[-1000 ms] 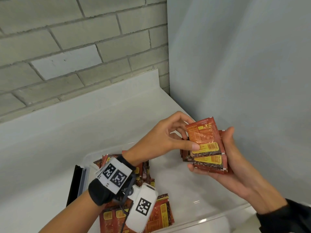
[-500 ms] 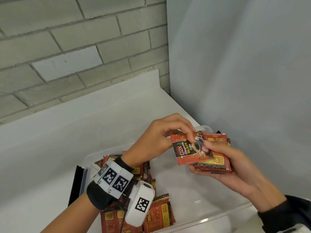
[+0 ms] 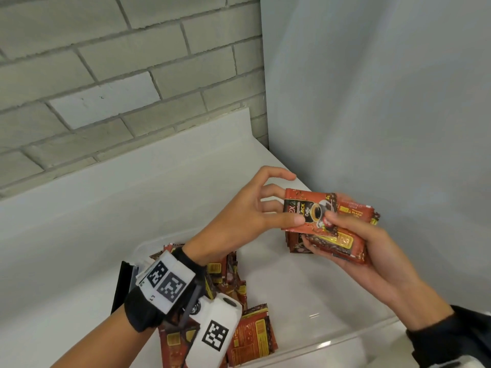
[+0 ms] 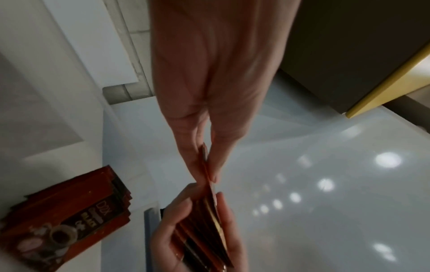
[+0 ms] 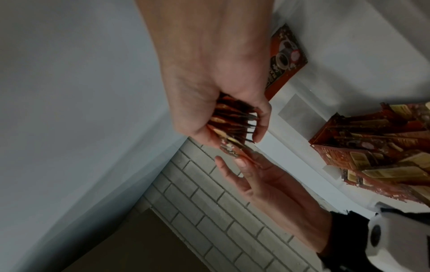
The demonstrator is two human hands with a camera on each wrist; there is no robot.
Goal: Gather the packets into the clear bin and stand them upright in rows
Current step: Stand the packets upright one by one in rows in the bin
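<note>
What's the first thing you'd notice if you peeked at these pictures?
Two hands meeting over a clear bin: the right hand grips a stack of red coffee packets, and the left hand pinches the top packet. More red packets lie jumbled in the bin's left end.

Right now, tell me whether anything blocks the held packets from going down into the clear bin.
Nothing visible does. The stack of packets hangs over the bin's bare floor; the loose packets lie further left.
</note>
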